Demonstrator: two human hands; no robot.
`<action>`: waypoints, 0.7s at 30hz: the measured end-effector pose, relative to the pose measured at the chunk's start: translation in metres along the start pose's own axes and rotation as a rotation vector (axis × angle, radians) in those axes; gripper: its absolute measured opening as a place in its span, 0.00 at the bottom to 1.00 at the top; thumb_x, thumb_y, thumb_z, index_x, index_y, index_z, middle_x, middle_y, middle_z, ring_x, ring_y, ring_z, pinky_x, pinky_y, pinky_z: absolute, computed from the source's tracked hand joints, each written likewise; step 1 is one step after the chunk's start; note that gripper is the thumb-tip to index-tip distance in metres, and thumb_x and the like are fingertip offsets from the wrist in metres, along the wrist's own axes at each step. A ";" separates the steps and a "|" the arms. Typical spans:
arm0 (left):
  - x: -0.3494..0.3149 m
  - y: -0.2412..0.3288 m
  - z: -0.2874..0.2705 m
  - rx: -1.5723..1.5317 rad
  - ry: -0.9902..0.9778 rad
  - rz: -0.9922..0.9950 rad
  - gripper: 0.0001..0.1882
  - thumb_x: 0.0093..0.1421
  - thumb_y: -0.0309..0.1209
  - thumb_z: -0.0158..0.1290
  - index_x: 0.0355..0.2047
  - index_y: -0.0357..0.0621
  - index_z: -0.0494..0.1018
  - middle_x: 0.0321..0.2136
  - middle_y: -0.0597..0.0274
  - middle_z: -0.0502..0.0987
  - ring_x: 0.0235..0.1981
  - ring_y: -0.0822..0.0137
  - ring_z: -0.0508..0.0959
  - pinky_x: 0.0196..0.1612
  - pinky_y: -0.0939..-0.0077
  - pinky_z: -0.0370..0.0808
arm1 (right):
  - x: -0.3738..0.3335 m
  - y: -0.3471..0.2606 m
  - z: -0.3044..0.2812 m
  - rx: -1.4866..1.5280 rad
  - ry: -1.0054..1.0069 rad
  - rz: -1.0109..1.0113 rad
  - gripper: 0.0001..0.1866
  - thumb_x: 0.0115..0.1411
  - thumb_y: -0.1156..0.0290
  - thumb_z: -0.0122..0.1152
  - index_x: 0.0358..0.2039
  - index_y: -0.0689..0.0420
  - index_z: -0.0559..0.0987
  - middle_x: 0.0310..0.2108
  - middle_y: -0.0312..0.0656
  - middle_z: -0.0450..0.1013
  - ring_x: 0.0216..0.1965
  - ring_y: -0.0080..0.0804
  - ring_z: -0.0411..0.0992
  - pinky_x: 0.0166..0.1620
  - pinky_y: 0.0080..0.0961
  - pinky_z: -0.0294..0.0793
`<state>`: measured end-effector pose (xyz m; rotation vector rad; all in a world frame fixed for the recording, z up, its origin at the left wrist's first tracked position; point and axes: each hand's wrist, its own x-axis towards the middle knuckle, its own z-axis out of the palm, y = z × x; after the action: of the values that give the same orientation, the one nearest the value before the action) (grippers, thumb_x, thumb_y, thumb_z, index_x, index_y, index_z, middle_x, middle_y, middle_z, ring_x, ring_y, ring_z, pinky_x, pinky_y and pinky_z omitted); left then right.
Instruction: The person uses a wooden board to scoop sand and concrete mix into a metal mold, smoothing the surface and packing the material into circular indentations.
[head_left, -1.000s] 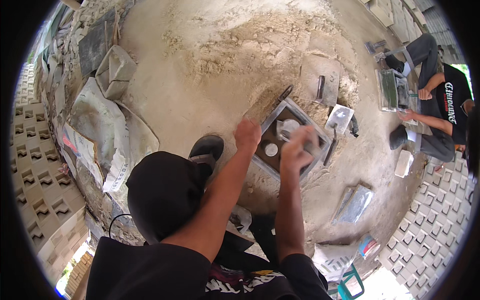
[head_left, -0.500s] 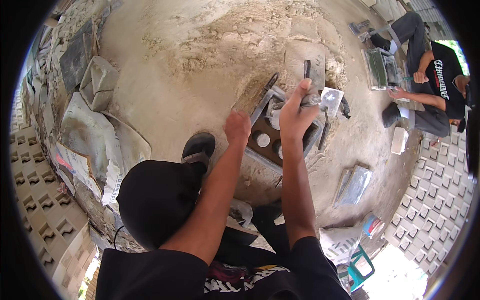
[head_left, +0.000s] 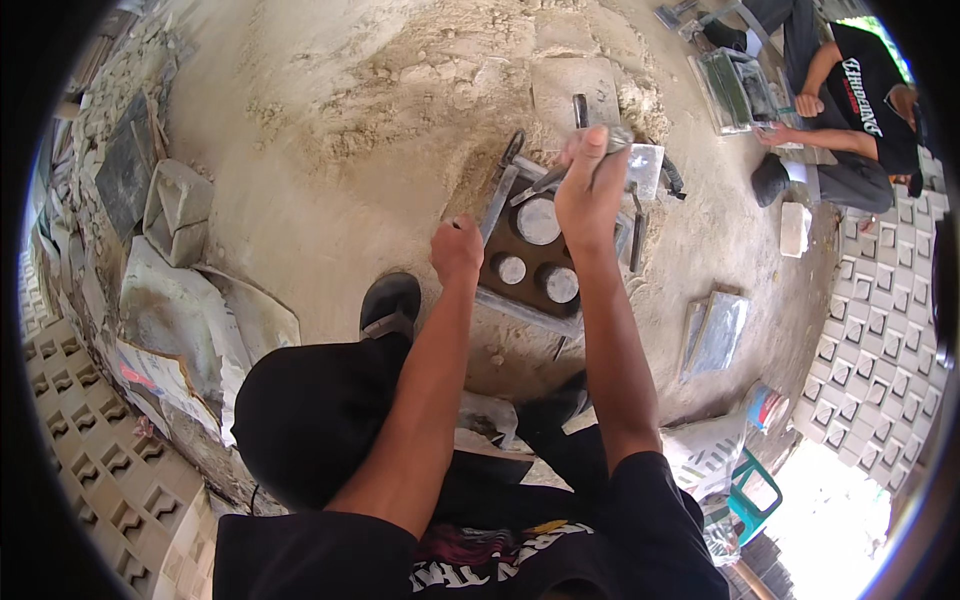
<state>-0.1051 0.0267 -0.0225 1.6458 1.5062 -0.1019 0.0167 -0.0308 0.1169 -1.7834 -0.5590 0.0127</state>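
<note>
A square metal mould (head_left: 530,312) sits on the sandy ground in front of me. Inside it, brown packed material surrounds light grey round cores (head_left: 538,221), one large and two smaller. My right hand (head_left: 588,195) is closed above the mould's right part, gripping a narrow grey metal tool (head_left: 545,183). The tool's flat tip reaches down-left to the large core's upper edge; its other end is mostly hidden by the fist. Beside the mould's left wall, my left hand (head_left: 458,250) is closed; whatever its curled fingers hold, if anything, is hidden.
Behind the mould lie a flat slab (head_left: 575,90), a pale block (head_left: 645,170) and loose sand. Grey plates (head_left: 715,330) rest to the right. Another person (head_left: 860,100) works at a mould (head_left: 722,92) at far right. Patterned blocks (head_left: 875,310) are stacked beyond; a torn sack (head_left: 175,310) lies left.
My right hand has swung the tool, so its tip now shows at the large core. The left hand stays closed beside the mould. The whole view has shifted slightly.
</note>
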 end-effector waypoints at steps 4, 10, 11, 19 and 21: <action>0.001 0.004 0.001 0.019 0.002 -0.001 0.25 0.59 0.44 0.38 0.38 0.38 0.78 0.37 0.39 0.78 0.42 0.39 0.77 0.49 0.51 0.71 | -0.008 0.009 -0.015 -0.008 0.064 0.017 0.18 0.70 0.57 0.43 0.40 0.63 0.62 0.24 0.38 0.64 0.26 0.24 0.62 0.31 0.25 0.65; 0.005 -0.001 0.003 -0.023 0.004 0.017 0.26 0.58 0.45 0.40 0.36 0.34 0.78 0.37 0.35 0.78 0.43 0.38 0.77 0.48 0.50 0.71 | -0.012 0.012 -0.030 -0.087 0.208 -0.127 0.14 0.69 0.64 0.45 0.43 0.64 0.62 0.24 0.41 0.65 0.26 0.29 0.65 0.32 0.27 0.66; 0.006 -0.002 0.004 -0.028 0.002 0.030 0.27 0.57 0.45 0.41 0.35 0.33 0.78 0.37 0.35 0.78 0.43 0.38 0.77 0.48 0.49 0.71 | -0.019 0.018 -0.031 -0.169 0.221 -0.202 0.13 0.69 0.66 0.45 0.44 0.64 0.62 0.25 0.42 0.65 0.26 0.30 0.65 0.32 0.28 0.66; 0.008 -0.001 0.010 0.031 0.034 0.044 0.27 0.58 0.46 0.40 0.35 0.33 0.78 0.36 0.36 0.78 0.41 0.39 0.77 0.47 0.50 0.72 | -0.033 0.019 -0.050 -0.096 0.206 -0.208 0.10 0.67 0.75 0.48 0.45 0.64 0.62 0.24 0.47 0.69 0.24 0.33 0.69 0.29 0.27 0.69; 0.009 -0.001 0.012 0.018 0.034 0.068 0.27 0.58 0.45 0.40 0.34 0.31 0.78 0.36 0.36 0.78 0.41 0.38 0.77 0.46 0.50 0.72 | -0.021 0.018 -0.063 -0.123 0.111 -0.079 0.10 0.66 0.76 0.49 0.45 0.64 0.62 0.23 0.46 0.70 0.23 0.32 0.71 0.28 0.27 0.70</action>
<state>-0.0973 0.0256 -0.0354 1.7188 1.4774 -0.0501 0.0234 -0.0990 0.1130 -1.8667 -0.5595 -0.1781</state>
